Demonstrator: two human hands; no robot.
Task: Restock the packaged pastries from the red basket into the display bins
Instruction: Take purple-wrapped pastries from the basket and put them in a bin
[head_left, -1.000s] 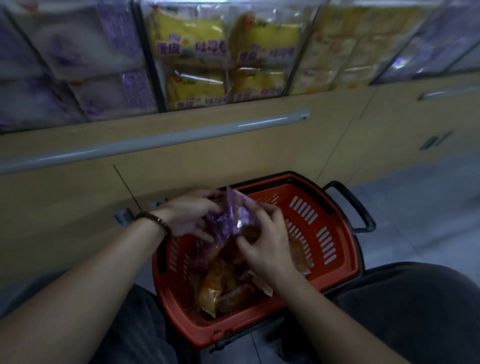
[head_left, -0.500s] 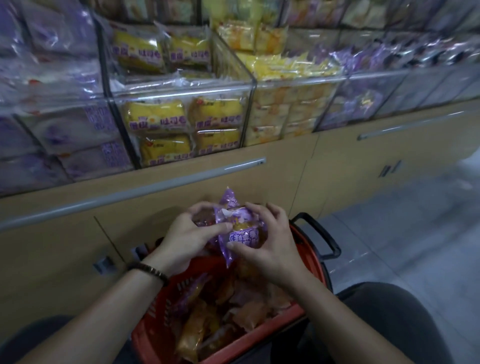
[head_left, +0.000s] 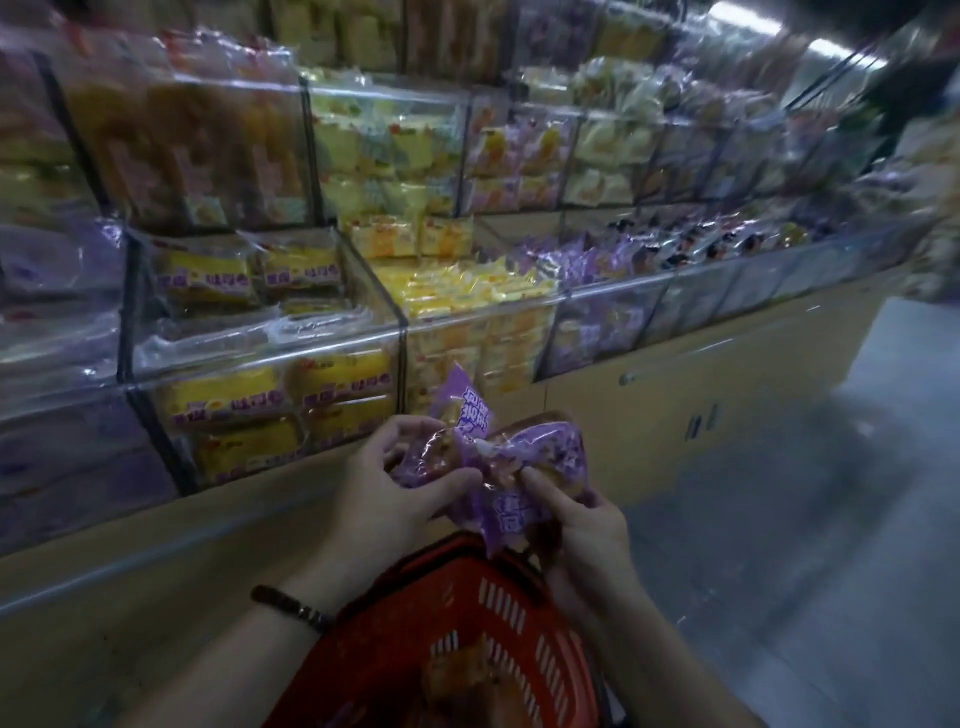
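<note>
Thin purple plastic film on the packs (head_left: 506, 470), glossy and crinkled, clear in places. Moulded red plastic for the basket (head_left: 405, 649), slotted, with a dull sheen. Clear hard plastic in the bins (head_left: 270, 358), smooth and glossy, with bright glints along the edges. Tan, smooth, matt panels on the cabinet (head_left: 649, 441), wood-like. Smooth grey floor (head_left: 831, 545) with a faint sheen. Dark beaded bracelet (head_left: 291, 606), slightly shiny.
</note>
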